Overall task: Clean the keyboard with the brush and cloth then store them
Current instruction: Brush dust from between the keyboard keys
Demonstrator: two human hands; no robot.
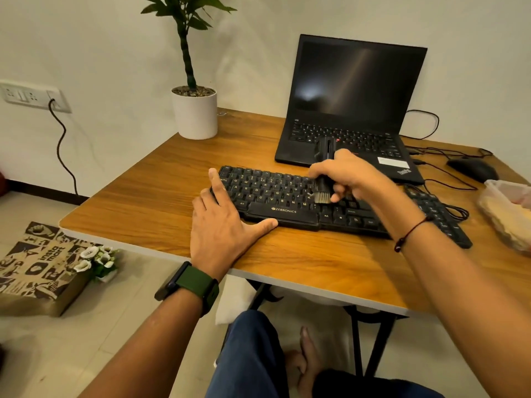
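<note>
My right hand (342, 173) grips the black cleaning brush (323, 183) by its handle, fingers curled round it, with the pale bristles pointing down onto the keys near the middle of the black Zebronics keyboard (275, 196). The brush stands nearly upright, its top end poking out above my knuckles. My left hand (221, 222) lies flat and relaxed, holding nothing: the palm rests on the wooden counter (149, 202), the fingers lie over the keyboard's left end and the thumb stretches along its front edge below the space bar. The keyboard lies aslant near the front of the counter, its right end running under my right forearm.

Just behind it sits an open ThinkPad laptop (353, 104) with a dark screen. A black mouse (472, 168) lies to the right, near a clear plastic container (508, 214) at the counter's right edge. A potted plant (194, 110) in a white pot stands at the back left corner.
</note>
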